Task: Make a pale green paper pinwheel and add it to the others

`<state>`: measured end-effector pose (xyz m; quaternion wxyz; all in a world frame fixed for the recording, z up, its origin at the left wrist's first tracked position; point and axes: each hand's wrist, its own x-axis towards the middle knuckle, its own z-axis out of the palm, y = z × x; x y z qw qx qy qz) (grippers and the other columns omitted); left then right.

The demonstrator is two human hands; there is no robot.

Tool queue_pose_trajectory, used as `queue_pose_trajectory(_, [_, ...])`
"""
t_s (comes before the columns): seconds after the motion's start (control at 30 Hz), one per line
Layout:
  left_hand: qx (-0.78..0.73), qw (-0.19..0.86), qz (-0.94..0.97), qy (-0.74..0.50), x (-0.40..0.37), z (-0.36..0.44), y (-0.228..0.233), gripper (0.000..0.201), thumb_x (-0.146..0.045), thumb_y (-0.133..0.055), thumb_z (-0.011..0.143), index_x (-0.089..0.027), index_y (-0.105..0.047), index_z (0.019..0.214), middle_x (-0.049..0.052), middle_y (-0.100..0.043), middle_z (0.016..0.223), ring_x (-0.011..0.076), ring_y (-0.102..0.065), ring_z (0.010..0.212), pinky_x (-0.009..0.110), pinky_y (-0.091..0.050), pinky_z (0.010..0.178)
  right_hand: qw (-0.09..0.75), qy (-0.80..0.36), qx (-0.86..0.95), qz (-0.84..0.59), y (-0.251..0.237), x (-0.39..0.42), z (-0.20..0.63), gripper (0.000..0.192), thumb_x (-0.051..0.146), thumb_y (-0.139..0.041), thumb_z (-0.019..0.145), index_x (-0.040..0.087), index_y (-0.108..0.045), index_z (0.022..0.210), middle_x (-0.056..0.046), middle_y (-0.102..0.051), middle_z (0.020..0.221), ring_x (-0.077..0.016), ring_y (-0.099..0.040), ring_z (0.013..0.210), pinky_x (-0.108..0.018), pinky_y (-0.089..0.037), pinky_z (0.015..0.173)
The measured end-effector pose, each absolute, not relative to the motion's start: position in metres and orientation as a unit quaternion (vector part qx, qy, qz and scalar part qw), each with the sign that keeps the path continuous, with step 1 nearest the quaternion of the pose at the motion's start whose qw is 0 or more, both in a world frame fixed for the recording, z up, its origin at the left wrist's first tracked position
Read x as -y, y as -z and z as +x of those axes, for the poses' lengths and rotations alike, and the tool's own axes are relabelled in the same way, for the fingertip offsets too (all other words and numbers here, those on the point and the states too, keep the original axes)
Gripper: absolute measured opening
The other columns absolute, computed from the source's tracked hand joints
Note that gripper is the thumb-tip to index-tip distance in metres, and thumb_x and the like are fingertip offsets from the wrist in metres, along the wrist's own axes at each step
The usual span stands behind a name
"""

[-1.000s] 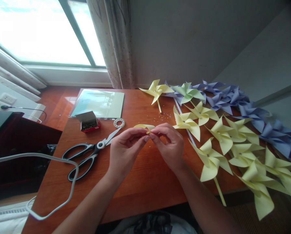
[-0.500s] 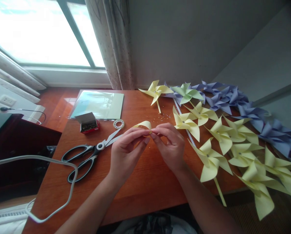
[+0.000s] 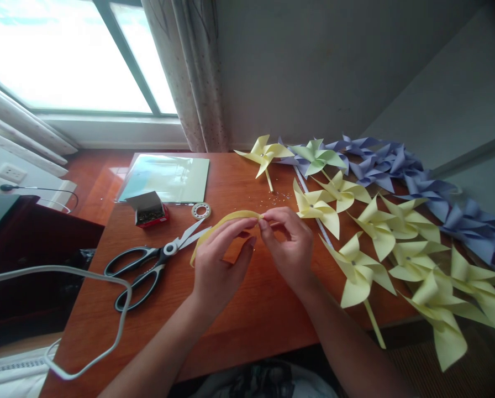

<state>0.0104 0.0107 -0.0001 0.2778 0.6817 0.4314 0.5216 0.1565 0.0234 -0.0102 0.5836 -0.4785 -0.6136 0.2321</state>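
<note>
Above the middle of the wooden table [image 3: 247, 309], my left hand [image 3: 218, 265] and my right hand [image 3: 289, 249] meet fingertip to fingertip. Both pinch one end of a narrow yellow paper strip [image 3: 218, 225]. From the pinch the strip curves left and down over my left hand, its far end hanging free above the table. What sits between the fingertips is too small to make out.
Black-handled scissors [image 3: 148, 265] lie left of my hands, with a tape roll [image 3: 201, 210], a small red box of pins [image 3: 150, 209] and a sheet pack [image 3: 167, 178] behind. Yellow pinwheels [image 3: 367, 265] and purple pinwheels [image 3: 433, 193] cover the right side. A white cable [image 3: 106, 309] loops at the left edge.
The yellow strip, a short curl above my fingers a second ago, has unrolled into a long arc reaching left and down past my left hand. My hands stayed almost in place.
</note>
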Motion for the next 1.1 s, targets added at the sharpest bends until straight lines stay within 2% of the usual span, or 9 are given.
queue_pose_trajectory(0.2, [-0.46, 0.081, 0.731, -0.498, -0.012, 0.012, 0.003, 0.022, -0.012, -0.071, 0.087, -0.021, -0.071, 0.107, 0.005, -0.079, 0.104, 0.0205, -0.074, 0.097, 0.032, -0.057, 0.091, 0.606, -0.435, 0.475, -0.466, 0.015, -0.023, 0.15, 0.002, 0.025, -0.072, 0.089, 0.024, -0.073, 0.091, 0.002, -0.071, 0.085, -0.0113, -0.069, 0.075, -0.02, -0.058, 0.068])
queue_pose_trajectory(0.4, [-0.462, -0.089, 0.77, -0.431, -0.014, 0.006, 0.011, 0.028, -0.019, -0.078, 0.084, -0.019, -0.072, 0.111, 0.008, -0.08, 0.103, 0.0256, -0.076, 0.09, 0.036, -0.056, 0.084, 0.604, -0.544, 0.393, -0.43, 0.015, -0.024, 0.146, 0.007, 0.027, -0.078, 0.084, 0.023, -0.074, 0.089, 0.003, -0.074, 0.082, -0.011, -0.07, 0.074, -0.02, -0.058, 0.069])
queue_pose_trajectory(0.5, [-0.462, -0.131, 0.768, -0.424, -0.015, 0.002, 0.014, 0.025, -0.02, -0.078, 0.083, -0.022, -0.075, 0.108, 0.008, -0.08, 0.101, 0.026, -0.075, 0.086, 0.036, -0.055, 0.082, 0.597, -0.566, 0.383, -0.42, 0.015, -0.025, 0.146, 0.012, 0.027, -0.078, 0.083, 0.024, -0.074, 0.094, 0.003, -0.075, 0.085, -0.011, -0.07, 0.075, -0.021, -0.058, 0.068])
queue_pose_trajectory(0.63, [-0.458, -0.128, 0.774, -0.419, -0.017, -0.001, 0.014, 0.021, -0.017, -0.075, 0.083, -0.024, -0.077, 0.103, 0.009, -0.079, 0.1, 0.0268, -0.072, 0.087, 0.037, -0.054, 0.08, 0.584, -0.566, 0.392, -0.43, 0.017, -0.027, 0.146, 0.018, 0.03, -0.079, 0.082, 0.022, -0.076, 0.098, -0.001, -0.077, 0.089, -0.013, -0.069, 0.075, -0.023, -0.058, 0.066])
queue_pose_trajectory(0.8, [-0.462, -0.085, 0.77, -0.432, -0.017, -0.002, 0.009, 0.009, -0.018, -0.073, 0.08, -0.024, -0.077, 0.085, 0.008, -0.075, 0.087, 0.0265, -0.068, 0.085, 0.036, -0.054, 0.077, 0.585, -0.553, 0.399, -0.438, 0.018, -0.029, 0.146, 0.018, 0.033, -0.081, 0.079, 0.021, -0.076, 0.091, -0.001, -0.076, 0.08, -0.0131, -0.069, 0.068, -0.024, -0.057, 0.061])
queue_pose_trajectory(0.87, [-0.478, -0.028, 0.749, -0.457, -0.016, 0.0, 0.006, 0.007, -0.017, -0.073, 0.078, -0.023, -0.076, 0.081, 0.007, -0.073, 0.085, 0.0243, -0.067, 0.082, 0.035, -0.053, 0.075, 0.593, -0.542, 0.388, -0.45, 0.017, -0.03, 0.146, 0.02, 0.037, -0.082, 0.078, 0.02, -0.075, 0.088, -0.001, -0.076, 0.075, -0.014, -0.069, 0.066, -0.024, -0.057, 0.059])
queue_pose_trajectory(0.93, [-0.504, 0.086, 0.712, -0.481, -0.014, 0.005, 0.002, 0.005, -0.016, -0.072, 0.076, -0.02, -0.073, 0.075, 0.005, -0.07, 0.079, 0.0212, -0.065, 0.074, 0.031, -0.052, 0.069, 0.604, -0.534, 0.372, -0.46, 0.015, -0.03, 0.147, 0.024, 0.041, -0.082, 0.076, 0.02, -0.074, 0.086, -0.001, -0.075, 0.073, -0.0149, -0.069, 0.066, -0.025, -0.056, 0.058])
queue_pose_trajectory(1.03, [-0.518, 0.356, 0.597, -0.499, -0.013, 0.011, 0.0, 0.003, -0.018, -0.073, 0.076, -0.017, -0.07, 0.076, 0.002, -0.066, 0.068, 0.0163, -0.06, 0.062, 0.026, -0.048, 0.058, 0.615, -0.526, 0.363, -0.461, 0.015, -0.031, 0.147, 0.027, 0.044, -0.082, 0.075, 0.021, -0.074, 0.086, -0.002, -0.076, 0.074, -0.0164, -0.071, 0.069, -0.027, -0.058, 0.063])
queue_pose_trajectory(1.1, [-0.501, 0.503, 0.491, -0.504, -0.014, 0.014, 0.002, 0.011, -0.022, -0.076, 0.075, -0.015, -0.071, 0.081, 0.002, -0.068, 0.068, 0.0153, -0.06, 0.061, 0.024, -0.047, 0.055, 0.619, -0.52, 0.363, -0.463, 0.014, -0.031, 0.148, 0.028, 0.045, -0.083, 0.074, 0.021, -0.074, 0.086, -0.002, -0.076, 0.074, -0.0172, -0.071, 0.071, -0.028, -0.059, 0.065])
